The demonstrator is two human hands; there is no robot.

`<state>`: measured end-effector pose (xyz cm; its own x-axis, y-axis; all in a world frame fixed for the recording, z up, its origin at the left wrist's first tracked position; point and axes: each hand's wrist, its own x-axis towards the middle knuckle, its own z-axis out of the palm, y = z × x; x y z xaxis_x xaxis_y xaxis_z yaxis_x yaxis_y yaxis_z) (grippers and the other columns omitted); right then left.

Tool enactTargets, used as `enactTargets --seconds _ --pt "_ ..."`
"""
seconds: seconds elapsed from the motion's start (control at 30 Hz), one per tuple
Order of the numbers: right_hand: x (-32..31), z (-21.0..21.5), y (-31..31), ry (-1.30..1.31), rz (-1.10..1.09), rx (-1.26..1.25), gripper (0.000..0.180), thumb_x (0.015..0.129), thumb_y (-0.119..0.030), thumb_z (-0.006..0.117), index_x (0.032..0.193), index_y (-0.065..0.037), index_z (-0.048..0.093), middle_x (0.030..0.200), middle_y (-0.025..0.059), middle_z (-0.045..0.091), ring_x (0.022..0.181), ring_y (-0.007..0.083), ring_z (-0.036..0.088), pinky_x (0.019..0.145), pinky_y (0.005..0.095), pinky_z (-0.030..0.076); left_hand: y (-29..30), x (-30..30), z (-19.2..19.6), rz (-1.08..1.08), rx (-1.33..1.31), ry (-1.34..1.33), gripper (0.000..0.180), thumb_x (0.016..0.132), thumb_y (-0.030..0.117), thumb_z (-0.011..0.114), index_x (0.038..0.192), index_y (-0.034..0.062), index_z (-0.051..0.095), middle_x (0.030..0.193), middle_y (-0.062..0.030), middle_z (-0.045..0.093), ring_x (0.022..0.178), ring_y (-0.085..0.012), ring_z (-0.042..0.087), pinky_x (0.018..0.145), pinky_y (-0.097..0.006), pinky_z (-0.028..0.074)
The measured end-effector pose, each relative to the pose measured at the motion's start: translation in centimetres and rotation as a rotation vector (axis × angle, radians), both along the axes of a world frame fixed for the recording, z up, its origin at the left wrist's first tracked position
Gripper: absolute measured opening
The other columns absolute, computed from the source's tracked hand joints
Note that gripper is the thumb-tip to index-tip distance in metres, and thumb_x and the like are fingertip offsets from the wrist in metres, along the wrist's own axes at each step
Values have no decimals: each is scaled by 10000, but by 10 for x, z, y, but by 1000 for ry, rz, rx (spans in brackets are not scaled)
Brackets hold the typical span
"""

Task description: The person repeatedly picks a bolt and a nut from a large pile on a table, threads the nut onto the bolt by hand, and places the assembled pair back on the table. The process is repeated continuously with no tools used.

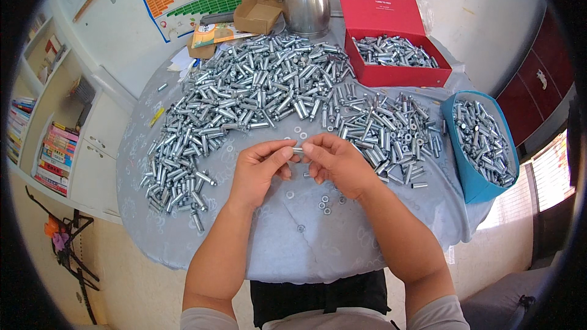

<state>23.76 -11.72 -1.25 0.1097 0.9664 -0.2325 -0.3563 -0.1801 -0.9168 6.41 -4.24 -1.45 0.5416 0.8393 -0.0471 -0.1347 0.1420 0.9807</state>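
Over the middle of the table my left hand (259,168) and my right hand (342,163) meet, fingertips pinched on a small silver expansion bolt (298,151). The fingers cover much of it. Beyond them spreads a large heap of metal expansion bolts (257,85), curving down the left side. A second pile of metal sleeves and bolts (391,125) lies close to my right hand. Several loose nuts (326,204) sit below my right hand. A washer (290,195) lies below my fingers, and a single nut (301,228) is nearer the front edge.
A red box (397,76) with its lid up holds more bolts at the back right. The blue fabric bin (474,192) at the right is filled with them too. Behind the heap stand a steel pot (304,9) and an opened cardboard box (257,15). Bookshelves (58,122) line the left.
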Motion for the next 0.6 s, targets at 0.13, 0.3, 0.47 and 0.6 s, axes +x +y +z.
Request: enactTargets --seconds 0.13,0.3,0.47,0.6 --pt "8 -7 1 -67 -22 37 236 929 -206 607 1057 -9 586 844 57 631 630 107 580 530 239 458 0 1 -2 37 65 51 206 905 135 640 1039 -16 683 859 -105 700 605 -116 588 567 -245 490" --pt "13 4 0 160 -160 -30 206 921 -189 617 1027 -12 622 822 47 638 617 100 578 513 226 438 9 -7 -5 70 32 -30 195 900 96 629 1057 -12 669 893 -113 694 630 -123 595 584 -258 502" --pt "5 0 0 5 -21 20 193 905 -169 641 1012 -8 632 788 33 620 606 92 559 505 217 426 4 -3 -7 -57 92 -25 193 891 70 631 1067 2 666 907 -98 698 633 -118 592 587 -253 497" --pt "7 3 -1 -141 -136 29 167 894 -150 657 977 -5 648 759 27 610 605 90 551 513 223 430 2 -1 -5 -49 78 13 196 895 59 628 1076 -5 665 928 -87 699 653 -102 588 595 -239 492"
